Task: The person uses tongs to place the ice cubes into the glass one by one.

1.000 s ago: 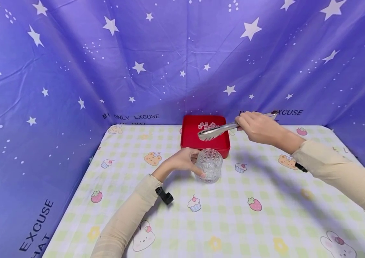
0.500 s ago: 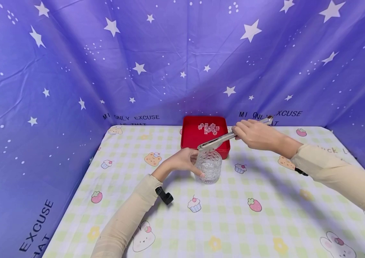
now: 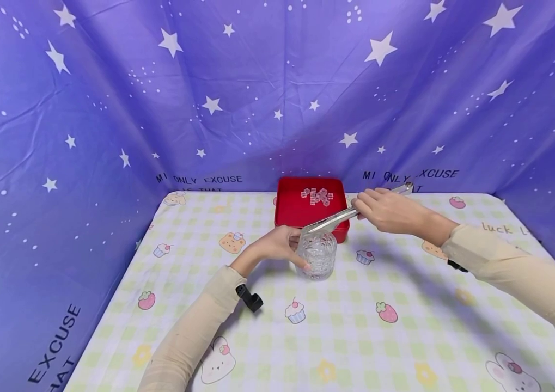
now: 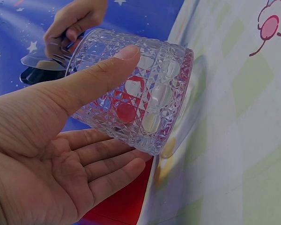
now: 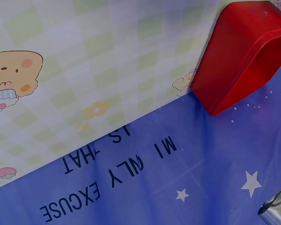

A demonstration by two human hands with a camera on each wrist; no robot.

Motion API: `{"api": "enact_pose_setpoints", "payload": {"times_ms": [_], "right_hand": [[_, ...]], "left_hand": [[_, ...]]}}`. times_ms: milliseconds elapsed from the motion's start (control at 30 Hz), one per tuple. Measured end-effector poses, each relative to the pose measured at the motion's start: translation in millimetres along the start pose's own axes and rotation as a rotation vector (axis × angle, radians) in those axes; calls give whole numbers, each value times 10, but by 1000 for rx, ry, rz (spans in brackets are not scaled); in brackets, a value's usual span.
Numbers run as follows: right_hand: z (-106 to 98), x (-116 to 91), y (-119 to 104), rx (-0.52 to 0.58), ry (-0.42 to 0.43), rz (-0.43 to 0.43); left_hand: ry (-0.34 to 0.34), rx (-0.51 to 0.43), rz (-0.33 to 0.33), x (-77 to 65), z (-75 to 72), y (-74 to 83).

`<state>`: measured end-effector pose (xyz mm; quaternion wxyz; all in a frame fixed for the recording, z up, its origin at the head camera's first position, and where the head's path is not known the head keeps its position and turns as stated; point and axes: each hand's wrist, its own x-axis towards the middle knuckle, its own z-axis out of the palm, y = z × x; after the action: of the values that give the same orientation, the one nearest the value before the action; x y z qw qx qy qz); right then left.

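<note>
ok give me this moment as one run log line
left hand: holds glass | right hand: holds tongs | tongs: tips at glass mouth | red box: beyond glass, clear pieces inside

Black capitals on the purple star-print curtain [image 3: 277, 71] read "MI ONLY EXCUSE IS THAT" just left of the red tray [image 3: 289, 210] and again to its right; well to its left I catch "EXCUSE THAT". Right of the tray, the checked tablecloth [image 3: 355, 337] says "luck", then a partial "L".

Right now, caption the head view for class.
Left hand holds a clear glass, right hand grips metal tongs at its rim, red box behind.
</note>
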<state>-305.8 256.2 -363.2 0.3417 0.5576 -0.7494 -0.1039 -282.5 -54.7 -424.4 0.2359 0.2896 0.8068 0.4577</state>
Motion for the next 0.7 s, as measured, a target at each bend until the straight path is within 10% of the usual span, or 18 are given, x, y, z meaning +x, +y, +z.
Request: {"api": "enact_pose_setpoints", "payload": {"times_ms": [467,700], "right_hand": [[-82,70,41,112,-48,167],[-144,228,114,-19,64,272]], "left_hand": [[8,19,-21,-10,-3,15],[14,29,-11,-7,10,14]]}}
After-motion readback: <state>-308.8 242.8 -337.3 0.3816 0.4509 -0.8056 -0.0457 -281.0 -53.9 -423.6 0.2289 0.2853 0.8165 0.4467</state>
